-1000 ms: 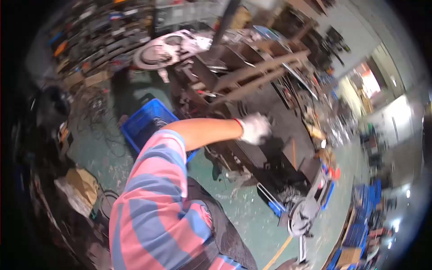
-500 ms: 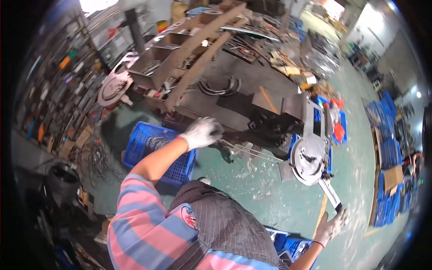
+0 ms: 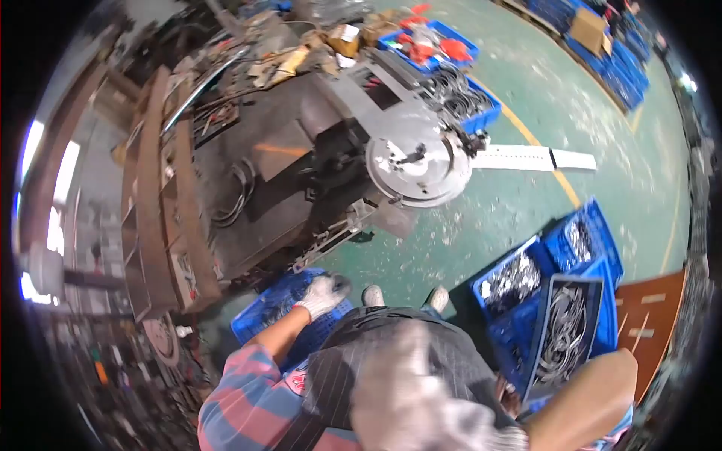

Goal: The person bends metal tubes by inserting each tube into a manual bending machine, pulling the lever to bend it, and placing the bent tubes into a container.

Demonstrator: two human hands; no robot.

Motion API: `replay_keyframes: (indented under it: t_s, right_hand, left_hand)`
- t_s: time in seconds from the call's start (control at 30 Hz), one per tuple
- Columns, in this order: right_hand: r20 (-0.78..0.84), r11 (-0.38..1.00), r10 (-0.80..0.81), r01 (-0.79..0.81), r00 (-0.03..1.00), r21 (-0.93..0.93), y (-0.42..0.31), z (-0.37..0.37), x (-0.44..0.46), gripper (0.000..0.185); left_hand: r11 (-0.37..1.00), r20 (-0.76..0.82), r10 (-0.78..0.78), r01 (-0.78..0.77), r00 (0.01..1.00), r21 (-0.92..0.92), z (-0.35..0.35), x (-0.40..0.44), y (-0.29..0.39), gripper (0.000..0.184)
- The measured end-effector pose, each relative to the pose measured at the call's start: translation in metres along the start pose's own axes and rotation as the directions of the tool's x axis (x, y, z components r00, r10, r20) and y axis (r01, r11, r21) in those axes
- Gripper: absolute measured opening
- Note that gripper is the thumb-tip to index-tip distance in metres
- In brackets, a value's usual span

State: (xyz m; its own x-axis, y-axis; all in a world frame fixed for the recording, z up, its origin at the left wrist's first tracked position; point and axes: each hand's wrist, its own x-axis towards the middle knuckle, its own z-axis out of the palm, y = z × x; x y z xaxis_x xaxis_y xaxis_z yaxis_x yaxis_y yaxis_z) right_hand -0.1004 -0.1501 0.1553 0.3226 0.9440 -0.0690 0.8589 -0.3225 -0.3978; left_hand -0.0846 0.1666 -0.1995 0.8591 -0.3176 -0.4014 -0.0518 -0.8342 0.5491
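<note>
Green workshop floor, scuffed & flecked w/ pale bits, runs btwn a dark steel workbench and blue bins on the R. L hand, in a white glove, looks clenched round a dark curved piece above a blue perforated crate beside the bench. R hand, also gloved, is a blur in front of the striped apron; can't tell if it's grasping anything.

Main risk, L side: piece sits out toward the fingertips, so a loose grip could drop it short of the crate, nr the left shoe. Knuckles might also catch the slotted metal bar along the bench edge, since it's close to the crate.

R side: elbow overlaps the grey bin in view; if it's really that close, a quick swing could knock it, & the metal rings inside look tangled, prob. prone to snagging. White perforated arm juts from the round machine plate over the walkway: bump hazard.
</note>
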Motion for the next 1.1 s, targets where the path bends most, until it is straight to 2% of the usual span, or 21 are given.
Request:
replay_keyframes:
  t_s: [0.03,0.13,0.2,0.23,0.27,0.3,0.33,0.37,0.43,0.5,0.53,0.6,0.63,0.67,0.7,0.77,0.8,0.9,1.0,1.07,1.1]
  right_hand:
    - [-0.014,0.999,0.047,-0.047,0.999,0.026,0.0,0.002,-0.006,0.016]
    - [-0.069,0.942,0.298,-0.282,0.952,0.18,-0.006,0.016,-0.042,0.016]
    - [-0.066,0.784,0.584,-0.542,0.809,0.303,-0.015,0.034,-0.088,0.016]
    - [-0.049,0.638,0.743,-0.685,0.667,0.352,-0.02,0.05,-0.116,0.017]
    - [-0.025,0.42,0.894,-0.815,0.448,0.4,-0.028,0.08,-0.145,0.017]
    - [0.025,0.133,0.987,-0.886,0.16,0.444,-0.037,0.124,-0.177,0.017]
    - [-0.152,-0.014,0.982,-0.85,-0.111,0.526,-0.039,0.202,-0.209,0.029]
    - [0.005,-0.263,0.954,-0.831,-0.299,0.49,-0.045,0.26,-0.233,0.032]
    - [0.15,-0.404,0.898,-0.639,-0.414,0.655,-0.056,0.338,-0.269,0.032]
    - [0.022,-0.467,0.83,-0.673,-0.557,0.574,-0.046,0.372,-0.289,0.029]
    - [-0.154,-0.39,0.814,-0.723,-0.561,0.571,-0.034,0.381,-0.302,0.026]
    - [-0.327,-0.313,0.757,-0.753,-0.566,0.579,-0.002,0.396,-0.332,0.025]
    - [-0.278,-0.393,0.794,-0.806,-0.54,0.443,0.013,0.399,-0.345,0.026]
    - [-0.338,-0.382,0.797,-0.851,-0.5,0.359,0.025,0.409,-0.357,0.029]
    - [-0.22,-0.423,0.844,-0.859,-0.489,0.287,0.037,0.406,-0.367,0.023]
    - [-0.143,-0.39,0.897,-0.902,-0.417,0.185,0.059,0.435,-0.385,0.017]
    - [-0.185,-0.322,0.917,-0.93,-0.353,0.176,0.065,0.441,-0.388,0.019]
    - [-0.129,-0.33,0.93,-0.936,-0.345,0.124,0.063,0.435,-0.392,0.021]
    - [-0.217,-0.218,0.93,-0.922,-0.295,0.321,0.034,0.412,-0.403,0.019]
    - [-0.131,-0.297,0.913,-0.849,-0.387,0.438,0.019,0.399,-0.421,0.027]
    - [0.166,-0.492,0.809,-0.497,-0.564,0.714,0.002,0.324,-0.403,0.037]
  left_hand:
    - [1.0,0.022,0.004,-0.003,1.0,-0.024,0.004,0.01,-0.002,0.034]
    - [0.98,0.11,-0.183,0.191,0.977,-0.06,0.006,0.033,-0.005,0.042]
    - [0.957,0.086,-0.185,0.199,0.979,-0.21,0.022,0.054,-0.023,0.039]
    - [0.943,0.048,-0.254,0.259,0.966,-0.208,0.028,0.06,-0.023,0.037]
    - [0.934,0.06,-0.242,0.249,0.968,-0.257,0.041,0.068,-0.05,0.038]
    - [0.877,0.047,-0.296,0.29,0.954,-0.383,0.056,0.073,-0.068,0.038]
    - [0.897,0.048,-0.32,0.319,0.946,-0.306,0.057,0.072,-0.065,0.04]
    - [0.891,0.069,-0.351,0.355,0.934,-0.282,0.052,0.062,-0.057,0.04]
    - [0.884,0.079,-0.394,0.401,0.916,-0.239,0.056,0.043,-0.046,0.04]
    - [0.905,0.138,-0.368,0.389,0.919,-0.174,0.066,0.035,-0.051,0.038]
    - [0.926,0.162,-0.335,0.356,0.928,-0.126,0.067,0.029,-0.035,0.038]
    - [0.934,0.178,-0.337,0.352,0.925,-0.065,0.068,0.021,0.009,0.037]
    - [0.942,0.185,-0.325,0.335,0.927,-0.026,0.069,0.02,0.034,0.037]
    - [0.942,0.188,-0.316,0.332,0.93,-0.058,0.072,0.02,0.046,0.037]
    - [0.939,0.191,-0.308,0.33,0.932,-0.095,0.074,0.019,0.064,0.037]
    - [0.933,0.199,-0.3,0.33,0.933,-0.144,0.073,0.013,0.1,0.037]
    - [0.959,0.188,-0.242,0.264,0.952,-0.1,0.072,0.01,0.114,0.038]
    - [0.975,0.166,-0.192,0.207,0.967,-0.08,0.075,0.0,0.134,0.033]
    - [0.987,0.179,-0.154,0.161,0.972,-0.024,0.082,-0.008,0.109,0.031]
    - [0.961,0.112,-0.276,0.277,0.955,0.003,0.08,-0.016,0.128,0.033]
    - [0.97,0.127,-0.242,0.236,0.962,0.065,0.078,-0.015,0.119,0.036]
